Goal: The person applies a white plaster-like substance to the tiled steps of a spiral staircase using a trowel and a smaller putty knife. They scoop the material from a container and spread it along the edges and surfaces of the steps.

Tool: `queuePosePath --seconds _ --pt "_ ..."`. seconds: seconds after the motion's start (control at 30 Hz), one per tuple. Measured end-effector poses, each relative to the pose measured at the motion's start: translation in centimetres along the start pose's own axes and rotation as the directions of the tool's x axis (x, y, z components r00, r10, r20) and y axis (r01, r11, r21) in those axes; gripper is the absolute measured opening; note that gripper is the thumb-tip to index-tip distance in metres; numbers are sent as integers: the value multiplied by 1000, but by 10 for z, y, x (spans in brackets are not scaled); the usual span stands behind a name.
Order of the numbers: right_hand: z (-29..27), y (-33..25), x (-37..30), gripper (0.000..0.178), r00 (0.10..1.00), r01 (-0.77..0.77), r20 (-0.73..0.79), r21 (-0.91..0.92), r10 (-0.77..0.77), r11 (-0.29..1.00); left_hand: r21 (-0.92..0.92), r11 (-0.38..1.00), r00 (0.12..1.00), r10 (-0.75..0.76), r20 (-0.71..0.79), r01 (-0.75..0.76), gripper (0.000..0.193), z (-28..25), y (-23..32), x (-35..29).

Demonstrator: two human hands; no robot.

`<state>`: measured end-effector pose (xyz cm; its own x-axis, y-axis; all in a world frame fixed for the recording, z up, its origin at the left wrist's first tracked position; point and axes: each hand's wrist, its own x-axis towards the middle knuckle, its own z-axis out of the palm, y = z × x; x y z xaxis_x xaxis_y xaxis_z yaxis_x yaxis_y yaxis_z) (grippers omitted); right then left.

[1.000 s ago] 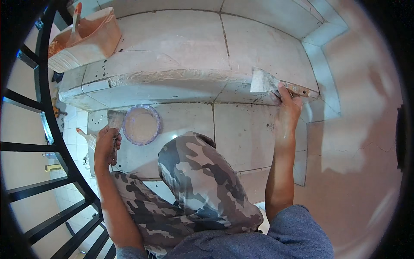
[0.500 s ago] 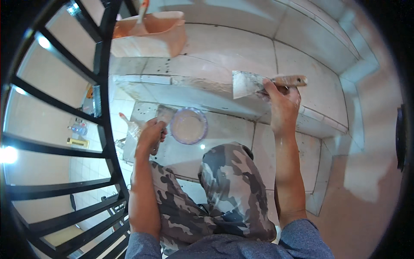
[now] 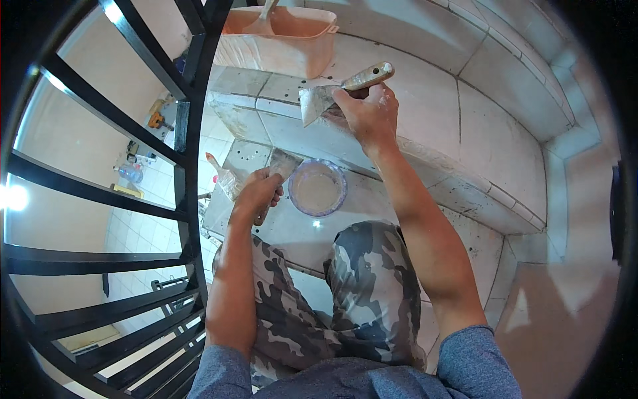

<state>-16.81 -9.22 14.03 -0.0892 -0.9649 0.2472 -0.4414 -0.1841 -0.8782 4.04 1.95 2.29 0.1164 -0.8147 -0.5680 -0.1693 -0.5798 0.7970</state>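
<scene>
My right hand (image 3: 373,118) is closed round a putty knife (image 3: 316,102) with a worn wooden handle. Its whitish blade points left, at the front edge of the tiled step (image 3: 425,93); whether it touches the edge I cannot tell. Lower down, my left hand (image 3: 259,193) grips a second putty knife (image 3: 284,161), its smeared blade slanting up beside the bowl. That round, purple-rimmed bowl (image 3: 343,199) holds a pale paste and stands on the lower step, just right of my left hand.
An orange plastic tub (image 3: 279,56) with a brush (image 3: 261,25) in it sits on the upper step. Another paintbrush (image 3: 226,178) lies left of my left hand. Black metal railing (image 3: 189,133) runs along the left, with a tiled floor (image 3: 143,233) below. A wall (image 3: 565,319) stands at right.
My right hand has moved left along the step edge with its putty knife. The view has shifted, so the tub, bowl and railing appear further right. Both hands keep their grips.
</scene>
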Motion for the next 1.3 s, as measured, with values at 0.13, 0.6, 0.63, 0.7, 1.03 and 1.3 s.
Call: queuePosePath --seconds 0.13,0.6,0.63,0.7,1.03,1.3 --pt "-3 14 -1 42 999 24 -23 -32 -25 999 3 1000 1000 -2 2 2 25 0 0 1" --pt "-101 55 -40 35 962 -192 -182 76 203 978 46 999 1000 -18 1 18 24 4 -1 3" --pt "-106 54 -43 32 958 -204 -191 71 214 976 63 998 1000 -29 -1 29 26 3 -1 4" --pt "-112 56 -45 27 955 -221 -168 143 244 965 71 997 1000 -20 5 20 28 -2 -6 8" --pt "-164 58 -65 25 910 -203 -297 294 291 934 54 999 1000 2 15 -3 23 5 0 5" --pt "-214 102 -75 26 868 -198 -389 298 309 934 9 1000 999 7 38 -7 22 2 -7 10"
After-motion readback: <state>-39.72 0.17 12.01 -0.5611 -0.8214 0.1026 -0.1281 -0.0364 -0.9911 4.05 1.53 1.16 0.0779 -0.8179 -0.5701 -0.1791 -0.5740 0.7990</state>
